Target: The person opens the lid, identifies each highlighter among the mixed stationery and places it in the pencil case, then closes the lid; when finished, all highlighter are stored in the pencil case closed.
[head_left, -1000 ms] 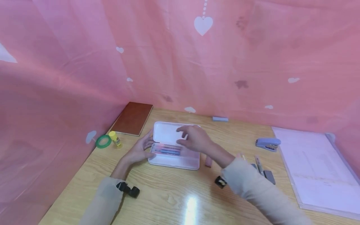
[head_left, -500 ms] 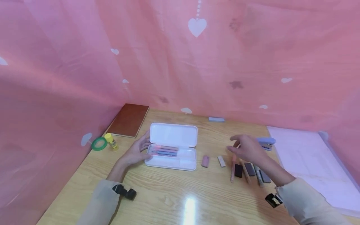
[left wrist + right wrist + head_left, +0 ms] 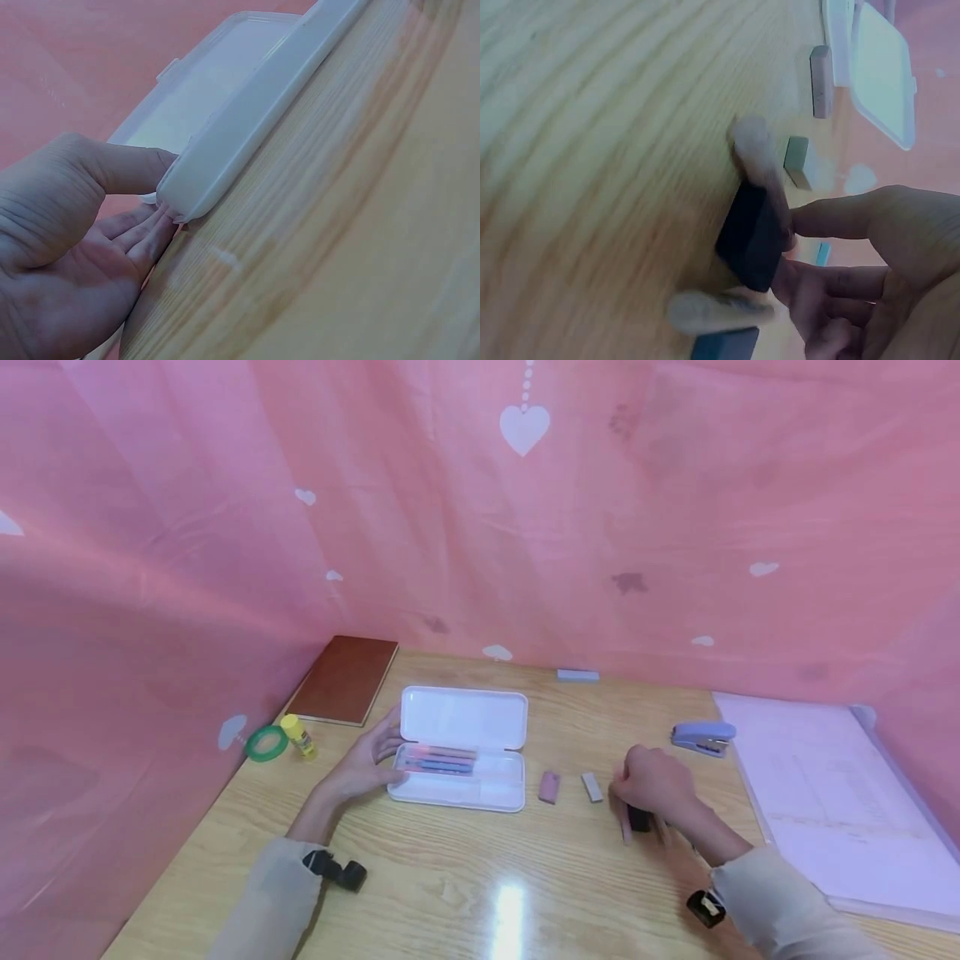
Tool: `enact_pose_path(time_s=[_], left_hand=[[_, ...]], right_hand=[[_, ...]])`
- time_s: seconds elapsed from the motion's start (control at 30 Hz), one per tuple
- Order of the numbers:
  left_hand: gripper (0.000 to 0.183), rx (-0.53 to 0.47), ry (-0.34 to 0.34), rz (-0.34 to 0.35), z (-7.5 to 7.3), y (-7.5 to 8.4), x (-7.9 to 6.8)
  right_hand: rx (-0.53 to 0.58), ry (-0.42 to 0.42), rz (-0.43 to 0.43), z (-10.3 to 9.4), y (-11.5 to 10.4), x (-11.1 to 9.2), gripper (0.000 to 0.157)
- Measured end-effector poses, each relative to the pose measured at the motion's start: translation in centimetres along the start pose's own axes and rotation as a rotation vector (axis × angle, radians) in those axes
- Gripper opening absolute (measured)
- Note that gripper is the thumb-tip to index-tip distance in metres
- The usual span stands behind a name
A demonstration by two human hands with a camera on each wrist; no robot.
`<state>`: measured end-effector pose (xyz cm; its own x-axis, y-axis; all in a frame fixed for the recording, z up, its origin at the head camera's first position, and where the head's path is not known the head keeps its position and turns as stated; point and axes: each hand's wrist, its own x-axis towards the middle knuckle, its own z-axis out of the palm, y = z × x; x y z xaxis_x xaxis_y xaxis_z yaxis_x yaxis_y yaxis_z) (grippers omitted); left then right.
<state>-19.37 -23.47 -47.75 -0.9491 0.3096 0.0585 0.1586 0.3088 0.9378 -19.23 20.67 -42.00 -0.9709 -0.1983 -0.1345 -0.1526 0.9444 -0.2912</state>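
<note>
A white pencil case [image 3: 457, 800] lies with its lid up, and several pens [image 3: 442, 760] sit in its upper left part. My left hand [image 3: 363, 766] grips the case's left end, thumb on the rim and fingers around the outer side, as the left wrist view [image 3: 75, 225] also shows. Over on the right, my right hand [image 3: 656, 783] reaches down and pinches the far end of a pinkish pen [image 3: 759, 154] between thumb and fingers. A black block [image 3: 751, 236] lies right beside that pen. Another pen [image 3: 712, 313] and a dark block [image 3: 726, 345] are next to it, partly hidden in the head view.
Between case and right hand lie a pink block [image 3: 549, 787] and a light grey block [image 3: 592, 787]. Beyond are a purple stapler [image 3: 703, 737], papers [image 3: 840, 802] and a bluish bar [image 3: 577, 676]. Leftward: a brown notebook [image 3: 345, 679], glue stick [image 3: 298, 737], green tape [image 3: 266, 743].
My right hand has moved from over the case to the pens and blocks on the right, then lowered and taken hold of a pinkish pen. The left hand stays on the case.
</note>
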Motion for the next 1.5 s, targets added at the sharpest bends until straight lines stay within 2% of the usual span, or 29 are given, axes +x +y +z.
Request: enact_pose_path(time_s=[0.2, 0.43, 0.6, 0.7, 0.87, 0.97, 1.17, 1.4, 1.5], left_hand=[[0.104, -0.007, 0.008, -0.008, -0.1, 0.3, 0.0], [0.103, -0.028, -0.007, 0.016, -0.2, 0.0, 0.0], [0.103, -0.012, 0.0, 0.0, -0.2, -0.1, -0.1], [0.103, 0.001, 0.007, -0.013, -0.2, -0.1, -0.2], [0.102, -0.012, 0.005, -0.027, -0.1, 0.0, -0.1], [0.102, -0.025, -0.007, -0.022, 0.0, 0.7, -0.3], [0.1, -0.011, -0.012, -0.051, 0.1, 2.7, -0.8], [0.099, 0.004, -0.005, -0.128, 0.3, 3.4, -0.9], [0.1, 0.002, -0.008, -0.133, 0.4, 3.4, -0.8]], right_hand=[[0.04, -0.005, -0.005, -0.4, -0.3, 0.2, 0.038], [0.09, 0.085, -0.157, -4.0, -1.3, -0.4, 0.018], [0.137, 0.042, -0.201, -4.9, -2.9, 0.3, 0.016], [0.159, 0.023, -0.279, -4.4, -4.6, 1.2, 0.015], [0.168, 0.024, -0.47, -3.1, -8.6, 3.2, 0.012], [0.15, 0.033, -0.554, -2.2, -11.2, 4.3, 0.012], [0.14, -0.009, -0.634, -0.1, -15.0, 5.5, 0.013], [0.117, -0.026, -0.662, 1.8, -18.3, 6.3, 0.011], [0.112, -0.031, -0.673, 2.8, -19.5, 6.6, 0.008]])
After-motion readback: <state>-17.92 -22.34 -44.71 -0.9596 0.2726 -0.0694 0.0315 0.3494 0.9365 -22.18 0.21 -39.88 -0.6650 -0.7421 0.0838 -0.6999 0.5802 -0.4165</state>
